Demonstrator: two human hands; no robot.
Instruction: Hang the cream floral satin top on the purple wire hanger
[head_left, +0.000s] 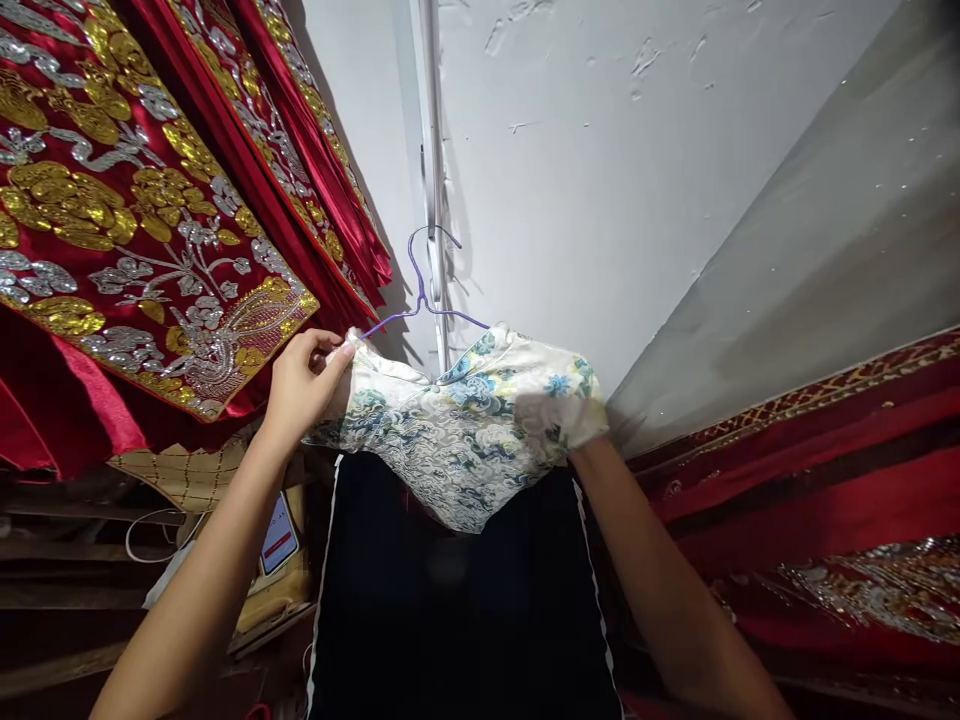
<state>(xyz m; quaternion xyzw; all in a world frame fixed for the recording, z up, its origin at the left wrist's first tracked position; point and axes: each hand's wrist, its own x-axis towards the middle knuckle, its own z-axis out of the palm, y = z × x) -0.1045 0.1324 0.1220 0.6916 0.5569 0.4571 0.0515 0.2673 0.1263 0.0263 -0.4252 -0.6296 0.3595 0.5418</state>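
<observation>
A white garment with blue and green flower print [465, 430] hangs on a thin purple wire hanger [424, 290] in front of a white wall. My left hand [304, 385] pinches the garment's left shoulder where it meets the hanger arm. My right forearm [660, 580] reaches up from the lower right, and its hand is hidden under the garment's right shoulder, so its fingers do not show. Below the printed top hangs a black cloth with white side piping [450, 610].
Red garments with gold and silver embroidery [135, 220] hang close on the left. More red embroidered cloth [847, 470] lies on the right. A vertical white pipe [433, 150] runs down the wall behind the hanger hook. Cluttered wooden shelves [67, 560] sit at lower left.
</observation>
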